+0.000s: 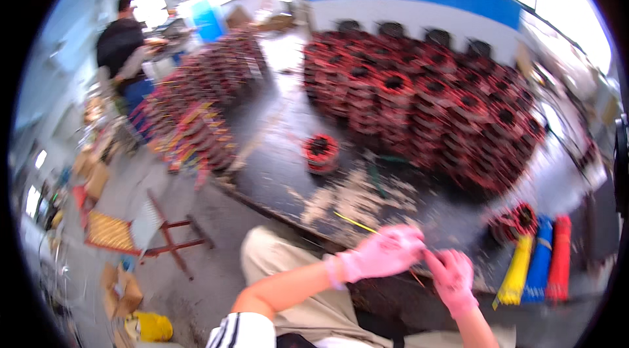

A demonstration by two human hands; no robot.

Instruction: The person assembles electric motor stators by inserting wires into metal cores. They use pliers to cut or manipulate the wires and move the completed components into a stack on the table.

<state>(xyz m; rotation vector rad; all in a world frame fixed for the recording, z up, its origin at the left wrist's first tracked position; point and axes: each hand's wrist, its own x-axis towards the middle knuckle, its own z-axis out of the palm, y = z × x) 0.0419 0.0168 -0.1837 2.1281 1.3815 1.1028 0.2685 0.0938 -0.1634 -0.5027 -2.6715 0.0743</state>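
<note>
Both my hands wear pink gloves and meet at the near edge of a dark workbench (pixel 282 171). My left hand (pixel 383 253) pinches a thin yellow strip (pixel 357 223) that slants up to the left. My right hand (pixel 451 276) is closed on the strip's lower end, fingertips touching the left hand. A single red wound coil (pixel 320 151) sits alone on the bench beyond my hands. Another red coil (pixel 514 220) lies to the right of my hands. The picture is blurred.
A large stack of red coils (pixel 426 99) fills the bench's far right. Yellow, blue and red strip bundles (pixel 540 259) lie at the right. More coils (pixel 209 79) pile on the left, beside a person in dark clothes (pixel 121 46). A folding stool (pixel 171 233) stands on the floor.
</note>
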